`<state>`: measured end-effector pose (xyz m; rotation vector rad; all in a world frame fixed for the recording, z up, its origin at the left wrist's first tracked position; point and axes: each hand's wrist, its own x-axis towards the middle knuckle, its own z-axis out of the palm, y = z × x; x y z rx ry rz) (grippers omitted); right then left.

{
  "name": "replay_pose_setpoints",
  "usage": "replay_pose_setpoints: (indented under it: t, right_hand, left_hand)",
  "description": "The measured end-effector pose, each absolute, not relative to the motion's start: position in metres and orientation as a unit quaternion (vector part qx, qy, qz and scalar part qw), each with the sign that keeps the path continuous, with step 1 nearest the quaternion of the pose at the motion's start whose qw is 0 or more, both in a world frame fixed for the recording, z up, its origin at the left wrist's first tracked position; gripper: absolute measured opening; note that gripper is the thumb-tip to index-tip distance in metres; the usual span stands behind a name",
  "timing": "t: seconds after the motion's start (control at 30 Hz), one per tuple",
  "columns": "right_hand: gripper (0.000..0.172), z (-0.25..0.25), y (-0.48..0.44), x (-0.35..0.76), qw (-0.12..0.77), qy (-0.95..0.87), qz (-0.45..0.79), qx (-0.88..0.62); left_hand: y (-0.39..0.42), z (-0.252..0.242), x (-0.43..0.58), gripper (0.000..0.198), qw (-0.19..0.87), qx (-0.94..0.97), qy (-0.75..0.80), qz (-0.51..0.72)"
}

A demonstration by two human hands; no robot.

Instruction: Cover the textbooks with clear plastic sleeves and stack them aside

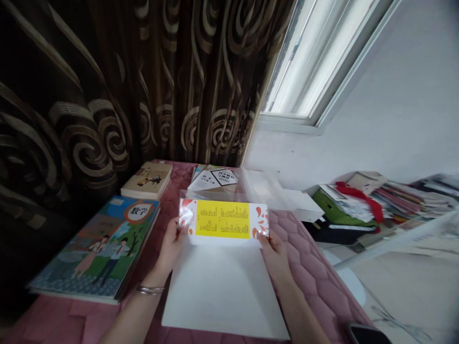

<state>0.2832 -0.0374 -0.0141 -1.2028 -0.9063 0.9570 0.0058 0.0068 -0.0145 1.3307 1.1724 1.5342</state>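
My left hand and my right hand hold the two ends of a clear plastic sleeve with a yellow and white printed card inside it. Each hand pinches a lower corner of the sleeve. The sleeve stands tilted up above the far edge of a large white sheet lying flat on the pink quilted tabletop. A bracelet sits on my left wrist.
A stack of illustrated textbooks lies at the left, a tan book behind it, and a black-and-white book beyond the sleeve. Clear plastic sleeves lie at back right. A cluttered shelf of books stands right. A dark patterned curtain hangs behind. A phone lies bottom right.
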Motion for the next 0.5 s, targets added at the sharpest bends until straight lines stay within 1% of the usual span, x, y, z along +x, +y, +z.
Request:
replay_pose_setpoints:
  t: [0.1,0.27,0.37,0.5]
  right_hand:
    - [0.032,-0.012,-0.037,0.283,0.621,-0.412,0.396,-0.536]
    - [0.037,-0.006,-0.038,0.279,0.618,-0.416,0.369,-0.556]
    - [0.033,-0.011,-0.039,0.281,0.627,-0.396,0.393,-0.544]
    - [0.033,-0.018,-0.039,0.286,0.642,-0.38,0.404,-0.529]
  left_hand:
    - [0.005,-0.015,0.005,0.028,0.4,0.514,0.461,0.603]
    - [-0.001,-0.011,0.005,0.031,0.471,0.479,0.438,0.598]
    - [-0.001,-0.009,0.006,0.034,0.475,0.479,0.44,0.593]
    - [0.001,-0.008,0.008,0.036,0.471,0.489,0.428,0.596]
